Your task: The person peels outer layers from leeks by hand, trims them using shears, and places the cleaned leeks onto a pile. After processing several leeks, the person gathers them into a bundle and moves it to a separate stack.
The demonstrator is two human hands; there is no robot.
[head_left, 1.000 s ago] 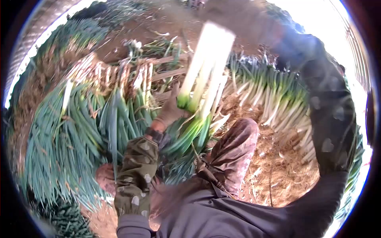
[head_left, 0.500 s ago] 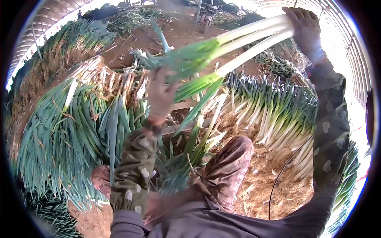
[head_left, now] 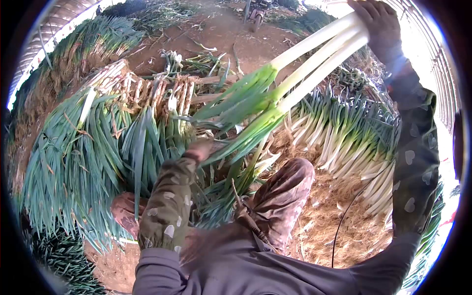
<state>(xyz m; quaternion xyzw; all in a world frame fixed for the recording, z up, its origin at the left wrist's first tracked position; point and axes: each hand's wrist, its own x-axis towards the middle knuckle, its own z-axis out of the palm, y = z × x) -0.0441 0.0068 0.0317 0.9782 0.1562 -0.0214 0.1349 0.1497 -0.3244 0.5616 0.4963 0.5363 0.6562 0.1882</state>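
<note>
While the right hand [head_left: 379,28] holds stalks [head_left: 290,87] aloft, the left hand [head_left: 200,149] has dropped.

no readable text, no legible labels or brands, no readable numbers or signs
</note>
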